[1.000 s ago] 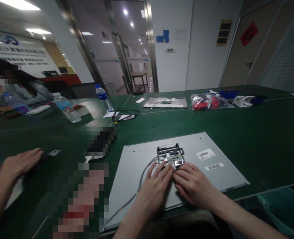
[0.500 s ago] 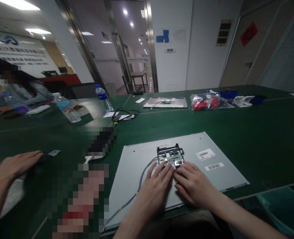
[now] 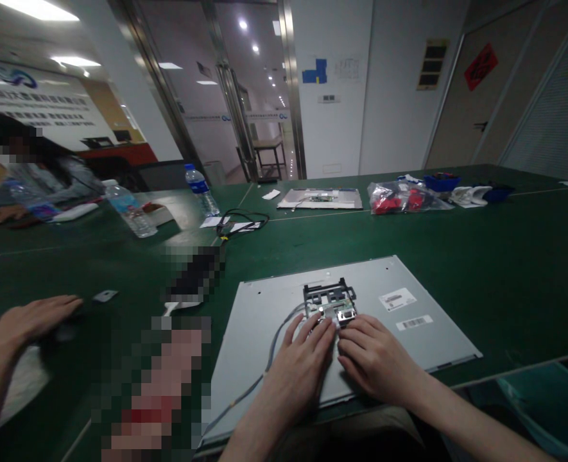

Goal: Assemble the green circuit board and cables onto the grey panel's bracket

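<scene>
A grey metal monitor back panel (image 3: 409,282) lies flat on the green table (image 3: 505,256) in front of me. At its middle sits a black bracket (image 3: 329,295) with a small circuit board and silver connector (image 3: 345,314). A grey cable (image 3: 269,359) runs from the board towards the panel's near left corner. My left hand (image 3: 298,366) lies flat on the panel, fingers stretched, fingertips at the board's near edge. My right hand (image 3: 375,356) lies beside it, fingers extended and touching the board by the connector. Neither hand grips anything that I can see.
A co-worker's hand (image 3: 28,317) rests on the table at the far left, and another person (image 3: 18,167) sits at the back left. Two water bottles (image 3: 129,208) (image 3: 201,189), a black cable coil (image 3: 240,221), a second panel (image 3: 319,197) and a bag of red parts (image 3: 402,196) lie further back.
My hands have stayed on the board with hardly any movement. The co-worker's hand at the left has slid slightly lower and flatter on the table.
</scene>
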Available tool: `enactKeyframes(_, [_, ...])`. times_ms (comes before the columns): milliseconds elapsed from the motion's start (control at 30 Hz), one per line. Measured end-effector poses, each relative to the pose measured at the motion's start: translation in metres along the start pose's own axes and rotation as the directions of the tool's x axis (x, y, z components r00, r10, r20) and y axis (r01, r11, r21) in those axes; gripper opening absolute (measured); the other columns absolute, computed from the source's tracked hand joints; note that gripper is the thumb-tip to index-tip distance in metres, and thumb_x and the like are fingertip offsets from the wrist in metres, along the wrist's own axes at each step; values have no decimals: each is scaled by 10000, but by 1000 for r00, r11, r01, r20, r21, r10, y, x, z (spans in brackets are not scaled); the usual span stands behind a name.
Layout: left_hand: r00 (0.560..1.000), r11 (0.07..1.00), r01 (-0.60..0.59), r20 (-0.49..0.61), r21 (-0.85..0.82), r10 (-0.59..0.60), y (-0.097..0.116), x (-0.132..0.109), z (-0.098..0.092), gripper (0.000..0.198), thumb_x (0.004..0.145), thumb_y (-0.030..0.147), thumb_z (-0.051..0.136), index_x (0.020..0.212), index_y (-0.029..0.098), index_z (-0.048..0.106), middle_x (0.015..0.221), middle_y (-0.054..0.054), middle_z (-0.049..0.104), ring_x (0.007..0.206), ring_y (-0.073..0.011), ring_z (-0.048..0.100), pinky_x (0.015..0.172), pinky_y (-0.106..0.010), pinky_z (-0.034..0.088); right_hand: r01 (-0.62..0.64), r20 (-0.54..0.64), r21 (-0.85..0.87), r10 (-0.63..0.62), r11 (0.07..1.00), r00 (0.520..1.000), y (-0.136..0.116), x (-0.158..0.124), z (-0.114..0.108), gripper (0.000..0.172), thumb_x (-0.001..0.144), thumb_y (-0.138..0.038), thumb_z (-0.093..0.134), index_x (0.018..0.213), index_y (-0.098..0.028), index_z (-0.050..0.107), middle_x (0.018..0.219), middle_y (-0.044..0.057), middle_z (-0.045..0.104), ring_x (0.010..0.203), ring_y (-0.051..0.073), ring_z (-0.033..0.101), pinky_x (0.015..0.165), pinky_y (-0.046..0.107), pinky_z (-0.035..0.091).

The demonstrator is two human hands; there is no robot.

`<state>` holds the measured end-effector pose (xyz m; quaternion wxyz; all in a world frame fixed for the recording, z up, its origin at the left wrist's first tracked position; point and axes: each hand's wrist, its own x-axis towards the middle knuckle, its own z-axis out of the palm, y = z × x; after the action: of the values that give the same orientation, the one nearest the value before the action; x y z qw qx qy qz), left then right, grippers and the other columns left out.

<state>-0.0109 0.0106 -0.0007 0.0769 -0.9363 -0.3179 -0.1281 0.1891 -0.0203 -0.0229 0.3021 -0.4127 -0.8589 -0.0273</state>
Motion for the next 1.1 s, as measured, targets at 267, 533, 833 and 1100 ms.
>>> enactKeyframes(267, [1000,1000,4,18,3,-4,0,-1,3,414,957,229,431,1366,203,491,1401,-46,531,1324,-225,422,1142,-428,254,-11,50,-20,12,1000,999,0,0,-2,264,896,-244,542,1140,-158,593,1030,104,647,1028,243,546,946,430,437])
enactKeyframes(533, [1000,1000,8,21,3,-8,0,-1,4,422,962,253,432,1379,206,478,1414,-45,519,1321,-221,422,1148,-423,247,-16,66,-9,17,1000,998,1,-1,-1,211,900,-235,536,1083,-160,611,1014,102,638,1022,251,535,939,436,436])
enactKeyframes(833, [1000,1000,2,7,15,-2,-1,-1,4,413,968,258,416,1371,202,484,1404,-50,528,1317,-219,426,1148,-420,235,-5,30,7,5,1000,1000,1,-1,0,105,895,-198,528,952,-167,611,1016,87,652,1045,242,546,971,421,427])
enactKeyframes(1100, [999,1000,14,34,-3,-14,0,-1,2,426,962,246,434,1384,208,467,1416,-31,519,1325,-213,418,1153,-424,236,2,44,4,-2,1000,999,1,0,0,162,893,-216,531,1028,-170,605,1005,97,656,1019,240,552,933,422,446])
